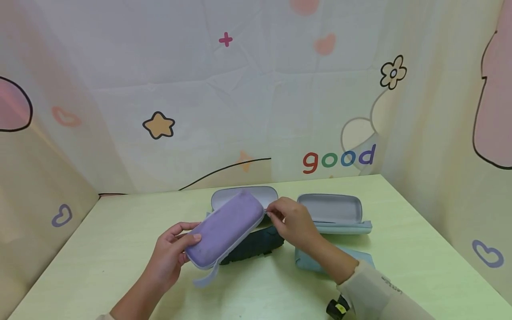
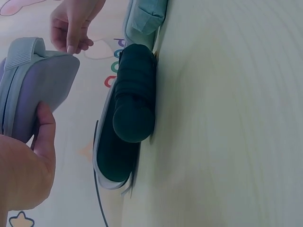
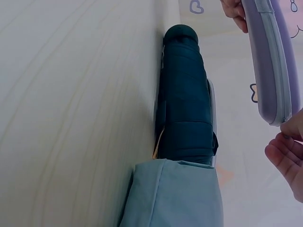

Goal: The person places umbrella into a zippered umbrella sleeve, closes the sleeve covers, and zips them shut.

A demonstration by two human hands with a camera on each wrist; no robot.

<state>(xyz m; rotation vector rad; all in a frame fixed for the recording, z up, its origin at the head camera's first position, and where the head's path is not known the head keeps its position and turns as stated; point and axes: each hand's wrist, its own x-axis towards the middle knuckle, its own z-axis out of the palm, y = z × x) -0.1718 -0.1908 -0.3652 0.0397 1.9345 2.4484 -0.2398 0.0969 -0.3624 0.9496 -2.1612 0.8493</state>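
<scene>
A purple zip case (image 1: 226, 229) hangs tilted above the table, its two halves together along a pale zip band (image 3: 274, 52). My left hand (image 1: 170, 253) grips its near end, thumb on the top face and fingers beneath. From that end dangles a pale strap (image 1: 207, 279). At the far right corner my right hand (image 1: 294, 222) pinches the zip's end with thumb and forefinger; the pull itself is mostly hidden by the fingertips. Below the case lies a dark teal folded umbrella (image 1: 254, 244), partly covered by it in the head view.
Behind stand two open cases, one grey-lilac case (image 1: 245, 194) at the middle and one grey-and-mint case (image 1: 330, 209) to the right. A light blue folded umbrella (image 3: 175, 194) lies nearer, under my right forearm. A printed curtain (image 1: 240, 111) encloses the table (image 1: 100, 266).
</scene>
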